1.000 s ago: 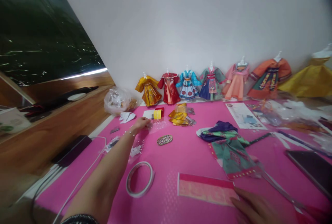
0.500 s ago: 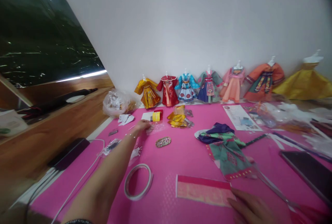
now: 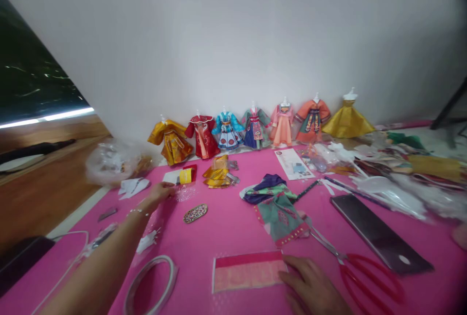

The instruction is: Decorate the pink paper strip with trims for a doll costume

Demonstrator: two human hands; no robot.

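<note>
Observed at a pink tabletop [image 3: 226, 232], with 2 bare hands at work. Found the left hand [image 3: 164, 191] stretched out toward the far left part of the surface, a bracelet [image 3: 140, 211] at the wrist. Noted its fingers drawn together and bent downward, beside a clear packet [image 3: 186, 192] with small shiny specks and near a yellow piece [image 3: 186, 176]. Cannot tell a grip from light contact there, owing to blur and small size. Found the right hand [image 3: 308, 283] low in view, with thumb and forefinger slightly apart at the right end of a red and peach fabric strip [image 3: 246, 273]. Cannot confirm a pinch rather than a light press. Located that strip flat in the near middle, red band along the far side. Recorded to its left: a tape roll [image 3: 172, 276], lying flat. Recorded right of the right hand: scissors [image 3: 342, 257] with red handles, blades directed at green and purple cloth [image 3: 280, 215]; beyond, a dark phone [image 3: 381, 234]. Recorded farther back: a speckled oval piece [image 3: 195, 213], gold fabric [image 3: 217, 173] and a printed sheet [image 3: 292, 161]. Counted before the wall [image 3: 237, 37]: 7 small dresses [image 3: 229, 130] in a row. Logged at far left: a bulging clear bag [image 3: 113, 161].
</note>
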